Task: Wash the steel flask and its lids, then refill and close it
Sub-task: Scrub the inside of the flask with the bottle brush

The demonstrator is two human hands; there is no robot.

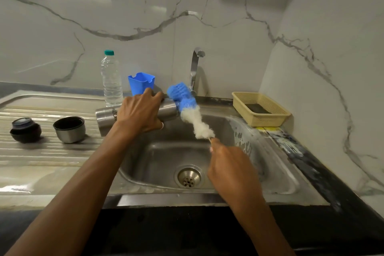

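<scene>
Head view:
- The left hand (139, 112) is wrapped over the top of the steel flask (106, 118), fingers curled round its body near the open end.
- The flask is held on its side above the back left corner of the sink (166, 156), base pointing left over the draining board (41, 151), mouth pointing right.
- The right hand (230, 164) pinches the thin handle of a bottle brush (187, 106) between closed fingertips, over the middle of the basin.
- The brush slants up and left from that hand. Its white bristles sit nearer the hand and its blue bristles are up against the flask's mouth. The blur hides whether any of it is inside.
- Two lids stand on the draining board, well left of the flask: a steel cup lid (69, 130), open side up, and a dark stopper (25, 130) further left.
- A clear water bottle (111, 81) with a teal cap stands behind the flask, with a blue plastic cup (141, 82) just to its right.
- The tap (195, 66) rises behind the brush head.
- A cream basket (261, 108) sits at the back right corner of the sink, with a dark pad (257, 108) lying in it.
- The drain (189, 176) shows in the basin floor, just left of the right hand.
</scene>
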